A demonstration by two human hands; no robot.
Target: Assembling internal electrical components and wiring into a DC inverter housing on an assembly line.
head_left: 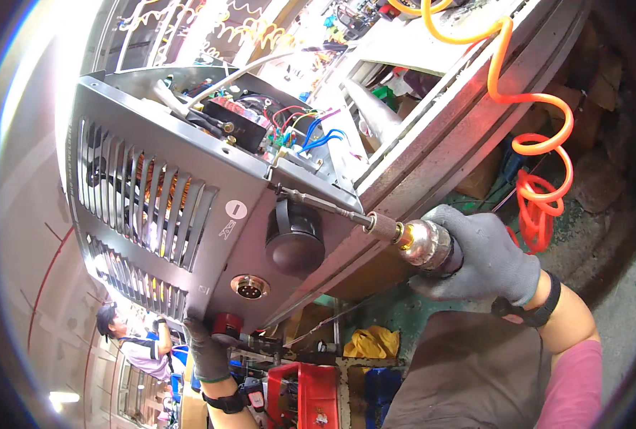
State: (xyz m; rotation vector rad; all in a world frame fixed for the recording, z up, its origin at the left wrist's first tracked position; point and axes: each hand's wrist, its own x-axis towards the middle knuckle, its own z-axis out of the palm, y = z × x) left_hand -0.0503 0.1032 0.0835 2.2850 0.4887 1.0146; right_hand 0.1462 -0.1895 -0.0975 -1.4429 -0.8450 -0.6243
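A grey metal machine casing (210, 161) with slotted vents stands tilted in view, its top uncovered. My gloved right hand (479, 254) is wrapped round a power screwdriver (429, 247). The driver's long bit (325, 204) reaches to a small dark screw at the front panel's upper edge. Below the bit, a black round cap (295, 239) and a metal multi-pin socket (250, 287) sit on the panel. My gloved left hand (207, 350) is closed at the casing's lower edge, beside a red round connector (227, 327); some of its fingers are hidden.
Coloured wires and circuit parts (289, 132) fill the casing. A coiled orange air hose (546, 146) hangs at the right beside the metal bench edge (468, 136). Below are a red bin (307, 393) and yellow cloth (373, 343). Another person (135, 339) works at the lower left.
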